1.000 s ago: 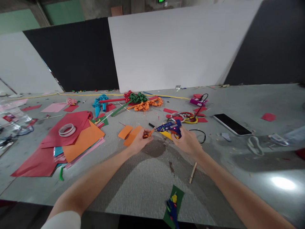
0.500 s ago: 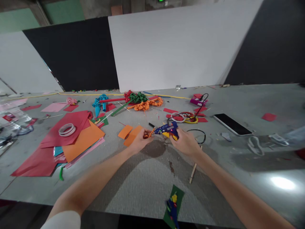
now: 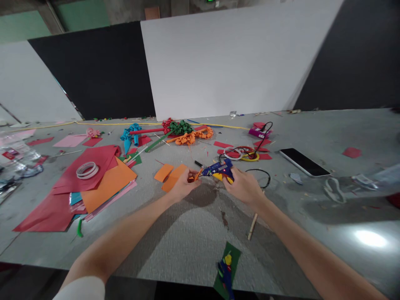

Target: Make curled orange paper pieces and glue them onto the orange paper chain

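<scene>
My right hand [image 3: 242, 182] is wrapped around a blue hot glue gun [image 3: 220, 167] with a yellow trigger and a small red light. Its nozzle points left and meets the small piece of orange paper [image 3: 197, 174] pinched in my left hand [image 3: 185, 183]. Whether glue is coming out is too small to see. Just left of my left hand lie cut orange paper pieces [image 3: 163, 173]. A black cord [image 3: 264, 177] loops on the table behind my right hand.
Paper flowers [image 3: 180, 128] lie at the back. Stacked coloured paper [image 3: 109, 187] with a tape roll [image 3: 87, 170] is on the left. To the right are a phone [image 3: 304, 161], coiled cables [image 3: 242, 154] and a wooden stick [image 3: 252, 227]. Green paper with small scissors-like blue items [image 3: 227, 266] sits at the front edge.
Hardly anything differs. Both hands keep the same hold, with the glue gun nozzle at the orange paper; the whole view has shifted very slightly.
</scene>
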The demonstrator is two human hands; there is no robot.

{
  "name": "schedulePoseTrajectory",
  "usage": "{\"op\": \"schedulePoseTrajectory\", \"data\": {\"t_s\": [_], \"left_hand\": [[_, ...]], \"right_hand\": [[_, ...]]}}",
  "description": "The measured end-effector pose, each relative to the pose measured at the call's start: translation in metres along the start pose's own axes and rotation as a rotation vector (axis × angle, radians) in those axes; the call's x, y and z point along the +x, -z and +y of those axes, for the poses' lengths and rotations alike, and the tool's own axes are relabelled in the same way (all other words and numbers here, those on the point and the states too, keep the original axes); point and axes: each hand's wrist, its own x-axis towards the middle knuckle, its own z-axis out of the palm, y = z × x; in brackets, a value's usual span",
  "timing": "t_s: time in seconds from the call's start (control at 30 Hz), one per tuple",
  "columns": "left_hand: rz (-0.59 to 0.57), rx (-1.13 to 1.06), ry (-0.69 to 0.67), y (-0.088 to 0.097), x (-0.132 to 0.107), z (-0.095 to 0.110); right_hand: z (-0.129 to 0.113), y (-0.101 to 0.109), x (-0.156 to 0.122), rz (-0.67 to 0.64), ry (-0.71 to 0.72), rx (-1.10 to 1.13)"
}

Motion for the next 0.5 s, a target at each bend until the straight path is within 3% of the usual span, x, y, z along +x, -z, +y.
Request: {"op": "schedulePoseTrajectory", "data": {"t_s": [0.5], "left_hand": [[0.002, 0.023, -0.002, -0.0015, -0.0006, 0.0034]], "right_hand": [[0.0034, -0.0029, 0.0001, -0.006, 0.010, 0.004]]}}
